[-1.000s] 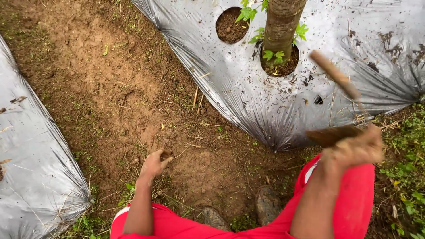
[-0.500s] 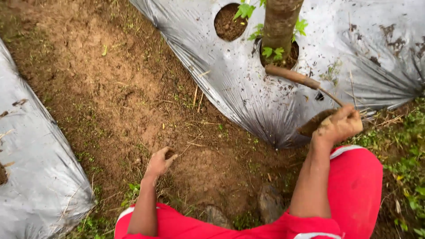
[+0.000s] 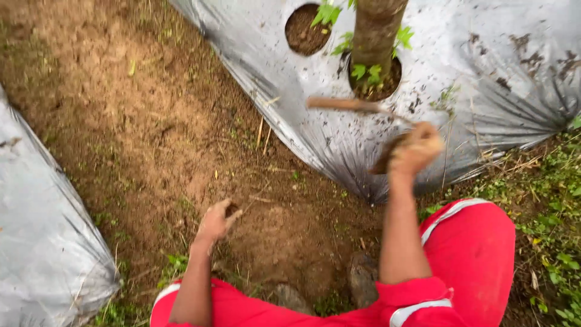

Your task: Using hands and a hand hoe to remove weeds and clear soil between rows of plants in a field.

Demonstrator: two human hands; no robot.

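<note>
Wooden and worn brown, the short-handled digging tool [image 3: 357, 106] sits in our right hand [image 3: 417, 148], fingers wrapped fully round the grip, its shaft pointing off to the left above the silver plastic sheet [image 3: 484, 72]. The picture is blurred there, so we cannot make out its blade. Our left hand [image 3: 215, 221] rests low on the bare soil [image 3: 151, 121] in front of our knees, fingers curled loosely; whether it pinches anything we cannot tell. We judge this to be the lifted part of a chopping stroke, with the loose earth [image 3: 284, 236] just right of our left hand as the spot being worked. A stroke down there would call for aim well clear of our left fingers and of the sheet's edge just beyond. Farther past our right hand a tree trunk [image 3: 376, 36] rises through a hole in the sheet, small green weeds [image 3: 369, 71] at its foot. Our red trousers [image 3: 478, 254] fill the near edge.
</note>
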